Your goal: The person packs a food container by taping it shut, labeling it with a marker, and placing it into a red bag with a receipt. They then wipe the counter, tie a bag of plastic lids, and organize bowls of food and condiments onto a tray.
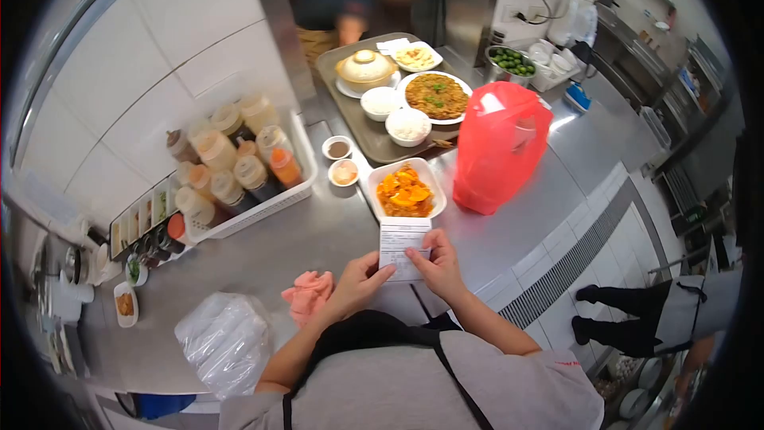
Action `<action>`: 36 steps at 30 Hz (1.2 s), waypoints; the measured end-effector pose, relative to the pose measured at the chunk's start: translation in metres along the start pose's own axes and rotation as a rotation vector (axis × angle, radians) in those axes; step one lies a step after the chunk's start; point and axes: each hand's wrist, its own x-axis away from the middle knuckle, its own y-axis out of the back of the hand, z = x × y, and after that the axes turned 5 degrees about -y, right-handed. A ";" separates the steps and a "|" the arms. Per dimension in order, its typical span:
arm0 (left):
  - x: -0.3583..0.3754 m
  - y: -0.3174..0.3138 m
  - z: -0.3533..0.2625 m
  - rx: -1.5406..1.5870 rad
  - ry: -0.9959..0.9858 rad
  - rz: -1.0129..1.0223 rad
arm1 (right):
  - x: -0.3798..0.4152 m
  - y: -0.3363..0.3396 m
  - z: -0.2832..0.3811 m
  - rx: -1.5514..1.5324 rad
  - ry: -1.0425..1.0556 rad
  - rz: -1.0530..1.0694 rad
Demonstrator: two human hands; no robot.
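Observation:
A printed paper receipt (403,244) is held upright between my two hands, over the near part of the steel counter. My left hand (360,280) pinches its lower left edge, and my right hand (437,265) grips its right side. Just beyond the paper sits a square white bowl (437,205) of orange-coloured food. Right of that bowl stands a full red plastic bag (501,147). Two small sauce cups, one with brown sauce (340,148) and one with pinkish-orange sauce (344,173), stand to the bowl's left. A crumpled pink cloth (308,296) lies beside my left hand.
A brown tray (350,121) at the pass bears a lidded pot (367,69), rice bowls and plated food. Another person (362,0) leans behind it. Sauce bottles fill a white basket (253,217) at left. A clear plastic-wrapped pack (224,342) lies nearby. A co-worker (692,314) stands right.

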 end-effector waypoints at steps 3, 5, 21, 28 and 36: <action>0.008 -0.020 -0.003 0.038 0.033 -0.029 | -0.014 0.032 0.038 0.234 0.190 -0.120; 0.010 -0.030 0.005 0.081 0.072 -0.059 | -0.032 0.065 0.089 0.436 0.440 -0.380; -0.170 -0.214 0.076 -0.031 -0.167 -0.853 | -0.334 0.443 0.168 1.139 0.691 -0.481; -0.190 -0.205 0.077 -0.403 -0.095 -0.614 | -0.308 0.452 0.137 1.173 0.386 -0.413; -0.210 -0.245 0.066 -0.509 -0.089 -0.620 | -0.421 0.548 0.225 1.146 0.649 -0.485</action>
